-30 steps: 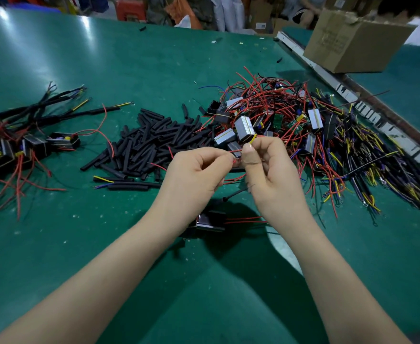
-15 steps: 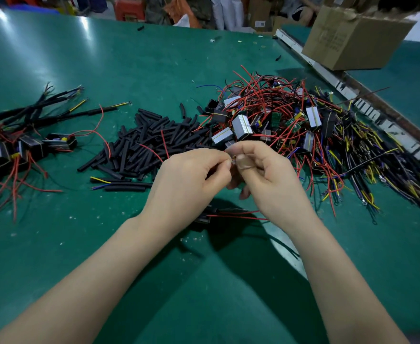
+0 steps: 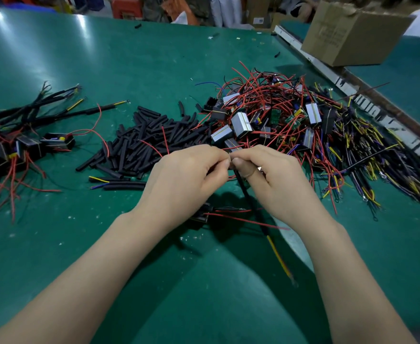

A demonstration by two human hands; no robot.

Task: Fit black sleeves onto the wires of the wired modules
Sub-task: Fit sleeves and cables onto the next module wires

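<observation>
Bench: green bench (image 3: 104,58) fills the head view; shelves and bags crowd its far edge.
Left hand: left hand (image 3: 186,175) has its fingers (image 3: 218,158) curled, tips pinched on thin wires right where they meet the other hand.
Right hand: right hand (image 3: 273,177) has its fingers (image 3: 241,161) curled and the thumb pressed on the top end of a black sleeve (image 3: 247,197), tip to tip with the left fingers.
Sleeve: it slants down and toward the body from the right fingers, with a yellow wire (image 3: 278,256) coming out of its lower end.
Module: black module (image 3: 201,214) lies on the bench below the left fingers, half hidden by the wrist; red wires (image 3: 248,220) run from it to the right, under the sleeve.
Loose sleeves: heap of sleeves (image 3: 139,145) lies beyond and left of the left fingers.
Unfinished modules: tangle of modules (image 3: 278,112) with red, yellow and dark wires spreads just beyond and right of the right fingers.
Finished modules: sleeved bunch (image 3: 17,135) sits far left of the left fingers.
Box: cardboard box (image 3: 352,33) stands far beyond the right fingers.
</observation>
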